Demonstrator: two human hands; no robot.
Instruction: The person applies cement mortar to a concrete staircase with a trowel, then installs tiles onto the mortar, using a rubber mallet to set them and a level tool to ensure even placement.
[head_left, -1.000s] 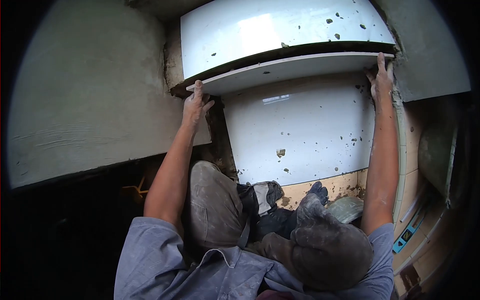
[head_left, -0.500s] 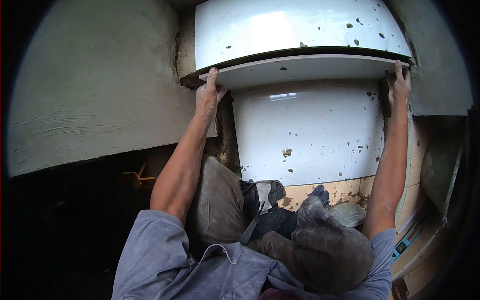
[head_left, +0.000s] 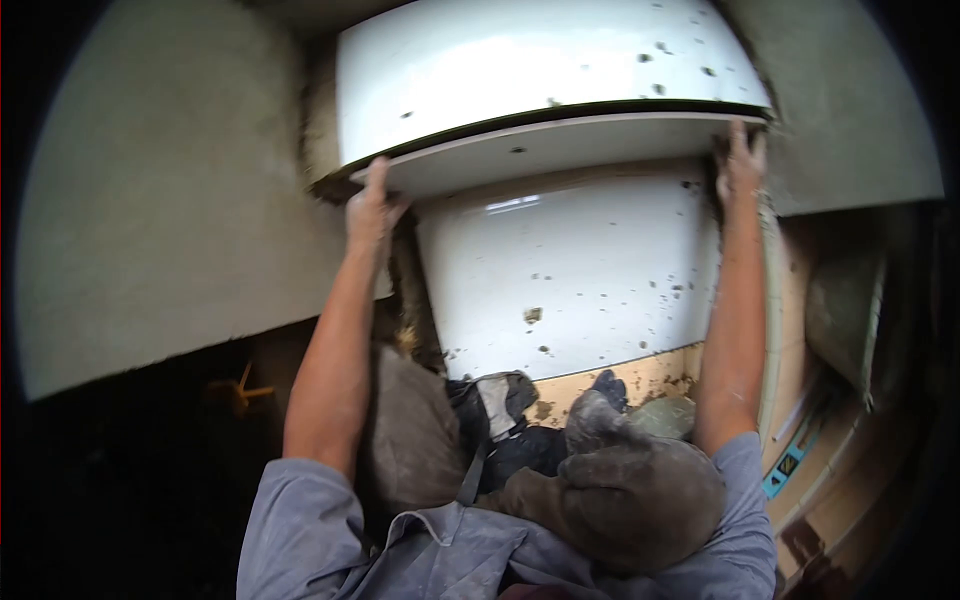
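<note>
A long, narrow tile strip [head_left: 590, 143] spans the space between my hands, its grey underside facing me. My left hand [head_left: 371, 208] grips its left end, with the thumb up along the edge. At the opposite end, my right hand [head_left: 740, 172] is closed round the strip, some of its fingers hidden underneath. Just beyond the strip lies a glossy white slab [head_left: 520, 70] dotted with mortar crumbs, a dark gap between them. Below the strip a second white slab [head_left: 570, 270] also carries specks and lumps of mortar.
Grey plastered walls [head_left: 170, 220] [head_left: 850, 130] flank the slabs. My knees and feet are close to the lower slab's front edge. A blue spirit level [head_left: 790, 462] lies at the lower right, and an orange object [head_left: 240, 390] sits in the dark at left.
The whole view has shifted and tilted slightly, moving the slabs and hands leftward in it. Both hands still hold the strip in about the same place against the slab.
</note>
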